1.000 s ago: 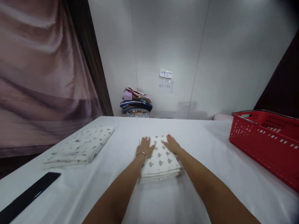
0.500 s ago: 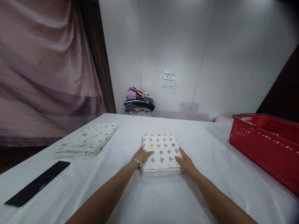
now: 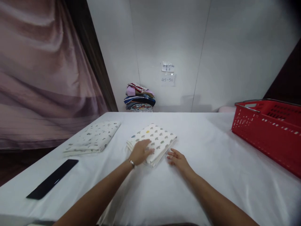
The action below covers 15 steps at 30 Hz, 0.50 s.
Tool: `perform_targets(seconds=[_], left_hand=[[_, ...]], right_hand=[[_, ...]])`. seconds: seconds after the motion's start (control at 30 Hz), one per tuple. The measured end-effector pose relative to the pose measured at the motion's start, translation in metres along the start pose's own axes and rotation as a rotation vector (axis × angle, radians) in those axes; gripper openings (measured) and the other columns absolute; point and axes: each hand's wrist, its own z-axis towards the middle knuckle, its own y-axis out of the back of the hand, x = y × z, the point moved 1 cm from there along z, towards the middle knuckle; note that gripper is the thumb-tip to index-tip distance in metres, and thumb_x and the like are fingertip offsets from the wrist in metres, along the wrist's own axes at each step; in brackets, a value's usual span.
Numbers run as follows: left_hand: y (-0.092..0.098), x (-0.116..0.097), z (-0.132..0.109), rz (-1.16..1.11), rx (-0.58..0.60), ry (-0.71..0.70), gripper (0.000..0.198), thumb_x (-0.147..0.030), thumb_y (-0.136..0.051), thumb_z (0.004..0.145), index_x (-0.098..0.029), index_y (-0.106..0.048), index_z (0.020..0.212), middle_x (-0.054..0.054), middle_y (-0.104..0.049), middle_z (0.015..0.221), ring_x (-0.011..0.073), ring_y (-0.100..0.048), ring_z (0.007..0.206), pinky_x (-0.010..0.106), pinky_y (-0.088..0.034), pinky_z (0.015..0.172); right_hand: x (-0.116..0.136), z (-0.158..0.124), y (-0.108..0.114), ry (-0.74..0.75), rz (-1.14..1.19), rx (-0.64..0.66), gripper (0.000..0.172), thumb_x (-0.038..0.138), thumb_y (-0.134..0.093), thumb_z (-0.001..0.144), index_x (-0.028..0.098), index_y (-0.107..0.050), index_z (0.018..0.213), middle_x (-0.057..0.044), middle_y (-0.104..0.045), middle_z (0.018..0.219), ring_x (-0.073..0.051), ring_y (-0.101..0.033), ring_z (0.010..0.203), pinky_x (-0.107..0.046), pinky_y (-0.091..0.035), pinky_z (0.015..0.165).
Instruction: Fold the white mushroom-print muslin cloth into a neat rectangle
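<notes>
A folded white cloth with grey tree prints (image 3: 156,139) lies turned at an angle in the middle of the white table (image 3: 202,150). My left hand (image 3: 140,152) rests flat on its near left corner, fingers spread, a bracelet at the wrist. Just off the cloth's near right edge, my right hand (image 3: 176,158) hovers over the table with fingers apart and nothing in it.
A second folded printed cloth (image 3: 94,140) lies at the left of the table. A black flat bar (image 3: 52,178) sits near the left front edge. A red plastic basket (image 3: 270,131) stands at the right. A pile of folded clothes (image 3: 139,97) rests against the back wall.
The folded cloth has been turned and slid to the left. My left hand now lies on top of it; my right hand has come off its edge.
</notes>
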Motion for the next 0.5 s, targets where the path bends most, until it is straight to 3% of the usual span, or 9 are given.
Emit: perform_targets(seconds=[0.07, 0.13, 0.3, 0.5], left_hand=[[-0.010, -0.024, -0.021, 0.019, 0.040, -0.132, 0.054, -0.053, -0.050, 0.079, -0.023, -0.048, 0.124, 0.006, -0.048, 0.132, 0.0240, -0.040, 0.122, 0.041, -0.025, 0.105], [-0.016, -0.035, -0.033, 0.023, 0.046, -0.145, 0.053, -0.049, -0.052, 0.079, -0.024, -0.048, 0.124, 0.006, -0.047, 0.132, 0.0239, -0.039, 0.122, 0.042, -0.025, 0.105], [-0.022, -0.030, -0.031, -0.058, -0.024, 0.034, 0.036, -0.040, -0.045, 0.084, -0.023, -0.057, 0.113, 0.005, -0.059, 0.118, 0.0206, -0.050, 0.111, 0.034, -0.035, 0.098], [-0.012, -0.036, -0.017, -0.291, -0.040, 0.334, 0.042, -0.049, -0.033, 0.085, -0.022, -0.065, 0.089, -0.001, -0.068, 0.087, 0.0185, -0.060, 0.085, 0.027, -0.044, 0.076]], right_hand=[[0.004, 0.008, 0.004, 0.022, -0.029, -0.004, 0.059, 0.034, -0.065, 0.063, 0.020, -0.051, 0.119, -0.012, -0.059, 0.113, -0.023, -0.061, 0.093, -0.037, -0.053, 0.072], [0.011, 0.018, 0.010, 0.077, -0.171, -0.027, 0.055, 0.030, -0.057, 0.070, 0.019, -0.048, 0.123, -0.012, -0.057, 0.117, -0.022, -0.060, 0.095, -0.036, -0.054, 0.072], [0.038, 0.051, 0.033, 0.306, -0.676, -0.168, 0.049, 0.019, -0.043, 0.076, 0.023, -0.048, 0.124, -0.006, -0.052, 0.124, -0.019, -0.056, 0.101, -0.036, -0.048, 0.086], [0.042, 0.078, 0.033, 0.390, -0.789, -0.165, 0.048, 0.012, -0.044, 0.073, 0.023, -0.054, 0.119, -0.002, -0.043, 0.132, -0.018, -0.045, 0.115, -0.030, -0.034, 0.099]])
